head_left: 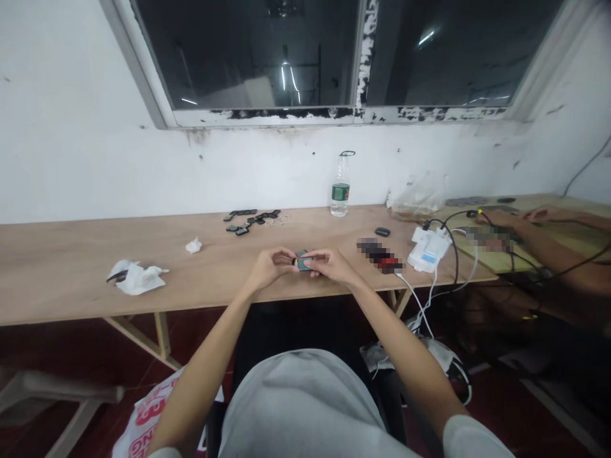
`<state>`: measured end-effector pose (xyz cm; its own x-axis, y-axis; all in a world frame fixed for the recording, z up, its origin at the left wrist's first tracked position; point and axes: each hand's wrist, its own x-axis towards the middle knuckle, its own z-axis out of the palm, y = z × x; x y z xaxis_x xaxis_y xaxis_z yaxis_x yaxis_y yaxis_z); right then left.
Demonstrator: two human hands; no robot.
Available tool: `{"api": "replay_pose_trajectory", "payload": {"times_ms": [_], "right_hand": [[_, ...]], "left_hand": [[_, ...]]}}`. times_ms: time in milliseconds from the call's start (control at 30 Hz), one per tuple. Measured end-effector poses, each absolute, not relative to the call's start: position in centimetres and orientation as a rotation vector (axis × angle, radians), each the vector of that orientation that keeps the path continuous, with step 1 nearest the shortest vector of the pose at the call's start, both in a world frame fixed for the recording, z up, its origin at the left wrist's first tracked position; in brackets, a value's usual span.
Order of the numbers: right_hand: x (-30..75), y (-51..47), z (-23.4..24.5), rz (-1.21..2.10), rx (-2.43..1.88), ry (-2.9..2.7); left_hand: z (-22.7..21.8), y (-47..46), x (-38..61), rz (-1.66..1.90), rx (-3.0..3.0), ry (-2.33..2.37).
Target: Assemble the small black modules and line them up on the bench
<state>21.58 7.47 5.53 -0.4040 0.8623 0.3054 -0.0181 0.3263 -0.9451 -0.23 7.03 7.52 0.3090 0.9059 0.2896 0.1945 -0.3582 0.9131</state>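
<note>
Just above the table's front edge, my two hands meet around a small rectangular dark grey-green piece [302, 261] with a yellow spot at its left end. My left hand [271, 266] pinches that left end between thumb and fingers. From the other side, my right hand [333, 264] grips the piece, its thumb lying across the face. Fingers cover part of it, and its exact kind is too small to make out. Farther back lie several small black and green flat pieces [242, 229], with tiny pale bits [275, 221] beside them.
A water bottle [340, 197] stands near the wall. On the right are a black oval item [382, 231], a blurred-out device [382, 256], a white power strip [429, 249] with cables, a plastic bag [415, 197] and another person's hand [539, 213]. Crumpled tissue [140, 278] lies left.
</note>
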Motion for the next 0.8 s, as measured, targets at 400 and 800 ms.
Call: {"api": "replay_pose_trajectory", "payload": {"times_ms": [400, 800], "right_hand": [[20.8, 7.3, 5.2, 0.897, -0.873, -1.871], [24.9, 7.8, 5.8, 0.278, -1.463, -2.017]], "left_hand": [[7.2, 6.9, -0.3, 0.985, 2.226, 1.065], [4.8, 8.5, -0.6, 0.623, 2.622, 1.154]]}}
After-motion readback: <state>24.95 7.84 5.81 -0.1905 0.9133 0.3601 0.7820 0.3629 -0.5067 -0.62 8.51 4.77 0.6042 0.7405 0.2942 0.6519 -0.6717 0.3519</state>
